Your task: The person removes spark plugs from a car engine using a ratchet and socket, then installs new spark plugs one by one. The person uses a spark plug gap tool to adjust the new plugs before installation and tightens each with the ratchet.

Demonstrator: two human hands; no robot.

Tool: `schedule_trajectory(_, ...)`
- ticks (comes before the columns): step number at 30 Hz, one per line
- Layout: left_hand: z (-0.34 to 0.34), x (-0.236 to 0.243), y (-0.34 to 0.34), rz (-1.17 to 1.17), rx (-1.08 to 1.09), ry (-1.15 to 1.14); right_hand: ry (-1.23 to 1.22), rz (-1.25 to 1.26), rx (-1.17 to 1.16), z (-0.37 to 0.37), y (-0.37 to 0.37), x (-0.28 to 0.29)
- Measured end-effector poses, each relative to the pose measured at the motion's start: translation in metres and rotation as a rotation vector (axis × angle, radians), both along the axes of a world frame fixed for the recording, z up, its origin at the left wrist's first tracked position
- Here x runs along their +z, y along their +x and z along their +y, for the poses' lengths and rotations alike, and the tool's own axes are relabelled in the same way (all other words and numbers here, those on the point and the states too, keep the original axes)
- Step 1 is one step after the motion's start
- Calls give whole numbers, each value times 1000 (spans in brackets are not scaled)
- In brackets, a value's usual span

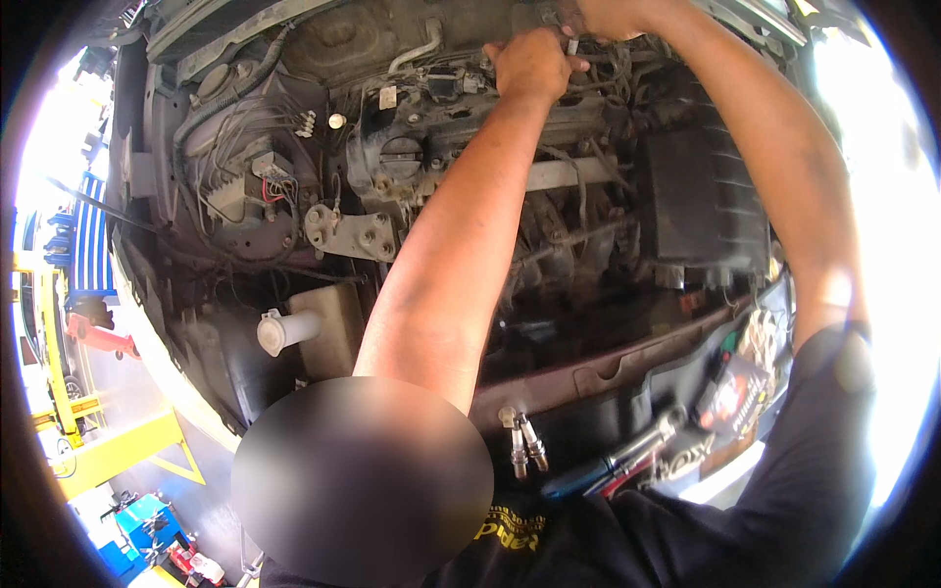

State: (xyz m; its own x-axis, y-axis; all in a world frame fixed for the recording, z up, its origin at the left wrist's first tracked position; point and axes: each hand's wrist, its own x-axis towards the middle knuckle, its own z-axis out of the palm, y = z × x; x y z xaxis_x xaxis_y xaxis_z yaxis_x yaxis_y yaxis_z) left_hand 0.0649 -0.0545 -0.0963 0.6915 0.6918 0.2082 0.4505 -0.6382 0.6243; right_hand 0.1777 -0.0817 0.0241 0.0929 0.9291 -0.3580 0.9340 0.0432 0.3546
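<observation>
At the far side of the engine, my left hand (532, 65) is closed, its knuckles up and thumb pointing right; what its fingers grip is hidden. Just right of it, my right hand (610, 18) is bent in from above with fingers curled, partly cut off by the upper edge. A small shiny metal piece (572, 45) shows between the two hands, and I cannot make out what it belongs to. Below them lies the dusty engine cover (461, 137) with a round black oil filler cap (400, 152). My left forearm hides part of the engine.
Two spark plugs (527, 446) lie on the front edge, beside a blue-handled ratchet (618, 459) and a dark printed box (733, 394). A black ribbed air filter box (701, 196) stands right, a white-capped reservoir (323, 328) left. Yellow lift parts (123, 456) stand beyond the car.
</observation>
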Motion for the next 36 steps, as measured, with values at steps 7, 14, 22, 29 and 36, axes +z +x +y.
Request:
schedule_trajectory(7, 6, -8, 5, 9, 14, 42, 87, 265, -75, -7, 4, 3)
schedule_trajectory(14, 1, 0, -2, 0, -9, 16, 16, 98, -83, -8, -3, 8)
schedule_trajectory(22, 8, -8, 6, 14, 0, -2, 84, 267, 12, -9, 12, -2)
schedule_trajectory(29, 9, -15, 4, 7, 29, 84, 43, 212, -53, -2, 2, 4)
schedule_trajectory(36, -1, 3, 2, 71, -39, -3, -56, -47, 39, -2, 12, -2)
